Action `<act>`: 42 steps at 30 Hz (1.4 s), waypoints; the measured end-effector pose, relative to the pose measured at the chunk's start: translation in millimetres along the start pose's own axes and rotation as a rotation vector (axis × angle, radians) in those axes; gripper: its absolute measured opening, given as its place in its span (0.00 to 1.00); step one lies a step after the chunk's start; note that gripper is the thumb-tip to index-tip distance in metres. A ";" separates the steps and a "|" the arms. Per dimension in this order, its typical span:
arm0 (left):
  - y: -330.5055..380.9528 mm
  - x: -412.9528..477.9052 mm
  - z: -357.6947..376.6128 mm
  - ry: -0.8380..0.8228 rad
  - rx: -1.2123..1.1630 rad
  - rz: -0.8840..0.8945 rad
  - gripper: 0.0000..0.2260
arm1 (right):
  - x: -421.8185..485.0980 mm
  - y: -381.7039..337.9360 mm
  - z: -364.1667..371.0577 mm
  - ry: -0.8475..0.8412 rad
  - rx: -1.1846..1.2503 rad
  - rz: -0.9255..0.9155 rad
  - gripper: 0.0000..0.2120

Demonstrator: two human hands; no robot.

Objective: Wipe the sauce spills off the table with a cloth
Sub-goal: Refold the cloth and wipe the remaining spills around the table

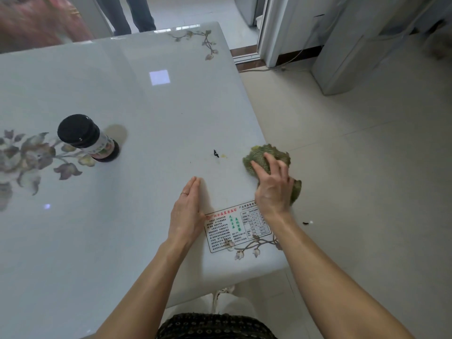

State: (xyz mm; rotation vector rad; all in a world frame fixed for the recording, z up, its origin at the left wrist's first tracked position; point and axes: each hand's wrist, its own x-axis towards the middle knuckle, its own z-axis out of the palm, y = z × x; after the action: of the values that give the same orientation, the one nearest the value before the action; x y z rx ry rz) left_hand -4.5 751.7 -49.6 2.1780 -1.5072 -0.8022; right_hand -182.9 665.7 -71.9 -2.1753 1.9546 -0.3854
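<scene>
Two hands | left hand (187, 211) flat on table (122, 94), empty | right hand (272, 189) spread, pressing half-hidden cloth (259, 155)

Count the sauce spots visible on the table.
2: a dark spot left of the cloth, and a yellowish smear just right of it. More may hide under the cloth or the right hand.

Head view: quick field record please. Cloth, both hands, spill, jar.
cloth: green cloth bunched at the right edge of the table
right hand: right hand rests on the cloth, fingers spread
left hand: left hand flat on the table, fingers straight
spill: dark sauce spot, left of the cloth, not yet wiped
jar: black-lidded jar, upright, well left of the spill
</scene>
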 end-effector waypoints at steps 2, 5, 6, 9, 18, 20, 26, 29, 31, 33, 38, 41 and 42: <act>-1.5 -0.1 -0.3 0.023 -0.029 -0.003 0.35 | -10.1 -11.4 -1.2 0.060 0.056 0.023 0.32; -0.7 -0.1 -0.7 0.065 -0.073 0.015 0.35 | -48.7 -37.2 11.2 -0.022 0.022 -0.234 0.30; -0.9 -0.4 -1.5 0.081 -0.080 0.025 0.35 | -57.3 -42.0 15.1 -0.063 0.002 -0.317 0.30; -3.8 -0.1 -5.5 0.111 -0.122 0.011 0.32 | -44.1 -36.1 20.4 -0.071 -0.036 -0.350 0.31; -1.3 -11.0 -10.8 0.099 -0.167 0.005 0.27 | -75.5 -70.9 23.8 -0.128 0.004 -0.482 0.22; -4.7 -11.5 -11.1 0.100 -0.077 0.055 0.30 | -55.5 -72.5 25.3 -0.150 -0.036 -0.453 0.26; -18.9 -9.7 -13.3 0.109 0.146 0.052 0.34 | -46.1 -75.3 23.1 -0.097 -0.092 -0.291 0.33; -21.7 -1.3 -14.3 0.143 0.128 0.034 0.29 | -56.0 -100.2 34.0 -0.131 -0.121 -0.405 0.28; -23.8 5.4 -14.9 0.154 0.134 0.011 0.26 | -41.8 -116.4 40.3 -0.149 -0.144 -0.409 0.28; -24.6 10.2 -16.7 0.141 0.160 0.012 0.27 | -27.8 -122.1 42.6 -0.182 -0.176 -0.369 0.28; -19.2 21.6 -19.2 0.120 0.183 0.036 0.30 | -14.8 -122.0 34.3 -0.221 -0.189 -0.209 0.32; -19.2 29.7 -18.6 0.133 0.177 0.040 0.28 | -10.4 -131.0 36.8 -0.271 -0.180 -0.215 0.32; -18.5 32.6 -18.7 0.131 0.177 0.035 0.28 | -4.9 -133.6 37.1 -0.257 -0.171 -0.204 0.31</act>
State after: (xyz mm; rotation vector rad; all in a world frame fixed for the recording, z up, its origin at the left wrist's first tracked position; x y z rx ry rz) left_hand 29.4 727.5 -54.1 2.2728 -1.5983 -0.5214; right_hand -45.5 684.3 -65.7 -2.3995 1.6903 0.0362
